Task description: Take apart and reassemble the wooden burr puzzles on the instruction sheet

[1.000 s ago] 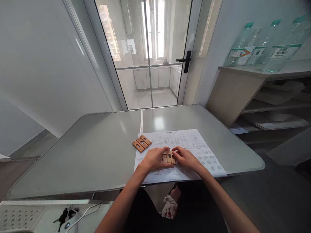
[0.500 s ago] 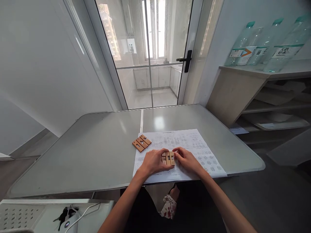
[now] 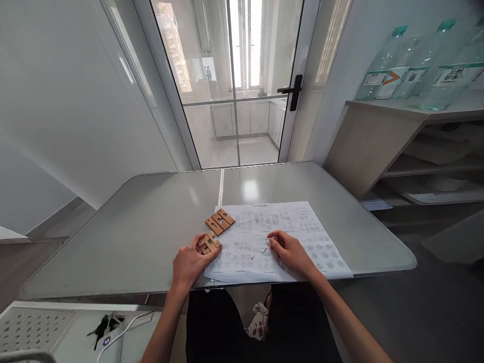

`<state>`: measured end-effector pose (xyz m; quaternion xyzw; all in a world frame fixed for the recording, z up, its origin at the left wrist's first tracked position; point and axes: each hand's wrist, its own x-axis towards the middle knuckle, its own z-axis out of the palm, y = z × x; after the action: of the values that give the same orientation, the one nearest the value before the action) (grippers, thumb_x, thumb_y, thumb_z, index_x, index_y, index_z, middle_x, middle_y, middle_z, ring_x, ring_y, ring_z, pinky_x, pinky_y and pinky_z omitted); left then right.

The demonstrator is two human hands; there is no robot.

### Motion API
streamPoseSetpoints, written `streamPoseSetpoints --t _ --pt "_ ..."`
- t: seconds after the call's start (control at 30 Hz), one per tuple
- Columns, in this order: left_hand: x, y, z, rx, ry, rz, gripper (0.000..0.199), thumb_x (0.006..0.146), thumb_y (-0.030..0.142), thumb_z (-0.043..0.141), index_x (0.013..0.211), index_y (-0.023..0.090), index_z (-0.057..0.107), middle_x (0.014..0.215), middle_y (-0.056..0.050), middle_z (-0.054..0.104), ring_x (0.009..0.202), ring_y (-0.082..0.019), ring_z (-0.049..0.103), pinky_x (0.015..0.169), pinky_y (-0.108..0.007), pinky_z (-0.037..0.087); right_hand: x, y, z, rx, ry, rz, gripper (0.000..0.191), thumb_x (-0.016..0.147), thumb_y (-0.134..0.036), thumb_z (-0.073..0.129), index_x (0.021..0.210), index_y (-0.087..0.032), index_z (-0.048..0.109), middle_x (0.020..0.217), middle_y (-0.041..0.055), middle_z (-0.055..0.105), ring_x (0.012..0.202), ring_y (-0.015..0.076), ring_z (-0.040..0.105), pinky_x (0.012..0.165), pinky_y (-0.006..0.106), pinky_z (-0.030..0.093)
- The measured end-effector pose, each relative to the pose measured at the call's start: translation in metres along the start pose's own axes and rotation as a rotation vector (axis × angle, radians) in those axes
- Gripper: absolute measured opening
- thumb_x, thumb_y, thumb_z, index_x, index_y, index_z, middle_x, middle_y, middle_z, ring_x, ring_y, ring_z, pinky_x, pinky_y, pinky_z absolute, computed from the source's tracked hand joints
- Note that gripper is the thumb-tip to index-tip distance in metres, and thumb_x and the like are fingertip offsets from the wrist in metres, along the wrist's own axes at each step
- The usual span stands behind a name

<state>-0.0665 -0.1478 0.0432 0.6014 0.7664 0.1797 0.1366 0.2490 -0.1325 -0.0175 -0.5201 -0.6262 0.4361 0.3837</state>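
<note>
My left hand [image 3: 192, 258] is closed around a light wooden block puzzle [image 3: 209, 243] with slots, at the left edge of a printed paper sheet [image 3: 242, 227]. Just above it, darker brown wooden pieces [image 3: 220, 222] with cut-outs lie side by side, partly on the paper. My right hand [image 3: 289, 250] rests on the paper's middle right, thumb and index fingertips close together; what they hold, if anything, is too small to name. Small dark thin bits [image 3: 252, 256] show on the paper between my hands.
The grey table [image 3: 159, 222] reaches towards a glass door [image 3: 249, 121]. Plastic bottles [image 3: 381, 65] stand on a shelf unit [image 3: 385, 113] at the right. At lower left, a white surface [image 3: 79, 330] holds keys [image 3: 101, 327] and a cable.
My left hand has carried the light wooden puzzle left, from the paper's middle to its left edge. My right hand has stayed nearly in place. Small dark bits now show on the paper.
</note>
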Motion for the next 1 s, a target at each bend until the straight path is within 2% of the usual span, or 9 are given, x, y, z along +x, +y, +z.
streamPoseSetpoints --t 0.17,0.37,0.5,0.63,0.73,0.83,1.0 --pt "0.013 -0.008 -0.001 0.052 0.035 -0.095 0.071 0.075 0.077 0.065 0.133 0.035 0.065 0.104 -0.003 0.080 0.099 -0.031 0.073 0.067 -0.031 0.048 -0.004 -0.005 0.002 -0.001 0.027 -0.017 0.027 0.099 -0.046 0.051 0.103 -0.023 0.064 0.076 -0.0007 0.068 0.060 0.0182 0.060 0.065 0.032 0.047" --pt "0.022 0.002 0.007 0.113 0.044 -0.125 0.075 0.074 0.082 0.061 0.133 0.036 0.064 0.112 -0.006 0.079 0.106 -0.037 0.071 0.077 -0.038 0.052 -0.009 -0.007 0.006 -0.044 0.108 -0.049 0.029 0.100 -0.046 0.050 0.104 -0.022 0.065 0.074 0.0011 0.067 0.063 0.0199 0.061 0.064 0.032 0.046" --pt "0.021 0.009 0.009 0.153 0.040 -0.135 0.080 0.075 0.084 0.058 0.137 0.033 0.062 0.108 -0.011 0.078 0.103 -0.040 0.072 0.076 -0.041 0.052 -0.010 -0.007 0.006 -0.051 0.112 -0.048 0.031 0.100 -0.048 0.049 0.104 -0.022 0.066 0.073 0.0017 0.068 0.062 0.0201 0.061 0.064 0.032 0.047" --pt "0.018 0.008 0.009 0.138 0.044 -0.098 0.089 0.074 0.089 0.055 0.137 0.027 0.061 0.104 -0.015 0.077 0.100 -0.042 0.072 0.072 -0.040 0.050 -0.009 -0.006 0.007 -0.061 0.108 -0.053 0.033 0.099 -0.051 0.049 0.103 -0.023 0.066 0.073 0.0021 0.069 0.062 0.0209 0.061 0.065 0.032 0.048" --pt "0.018 0.001 0.008 0.063 0.051 -0.054 0.091 0.072 0.087 0.059 0.138 0.023 0.060 0.093 -0.012 0.077 0.093 -0.039 0.072 0.065 -0.036 0.048 -0.010 -0.006 0.008 -0.076 0.112 -0.047 0.035 0.099 -0.054 0.048 0.102 -0.023 0.066 0.073 0.0025 0.069 0.061 0.0214 0.061 0.064 0.032 0.047" --pt "0.018 -0.010 0.006 -0.042 0.037 0.003 0.091 0.074 0.082 0.064 0.141 0.021 0.055 0.078 -0.004 0.072 0.082 -0.031 0.072 0.062 -0.032 0.046 -0.011 -0.009 0.008 -0.085 0.114 -0.034 0.037 0.099 -0.056 0.048 0.102 -0.024 0.066 0.073 0.0029 0.069 0.061 0.0218 0.061 0.062 0.032 0.046" --pt "0.016 -0.030 0.003 -0.277 0.036 0.124 0.071 0.090 0.073 0.052 0.141 0.023 0.054 0.070 0.003 0.066 0.068 -0.022 0.067 0.068 -0.031 0.049 -0.012 -0.013 0.007 -0.081 0.100 -0.027 0.035 0.100 -0.053 0.048 0.101 -0.023 0.065 0.073 0.0026 0.068 0.061 0.0213 0.059 0.062 0.033 0.046"
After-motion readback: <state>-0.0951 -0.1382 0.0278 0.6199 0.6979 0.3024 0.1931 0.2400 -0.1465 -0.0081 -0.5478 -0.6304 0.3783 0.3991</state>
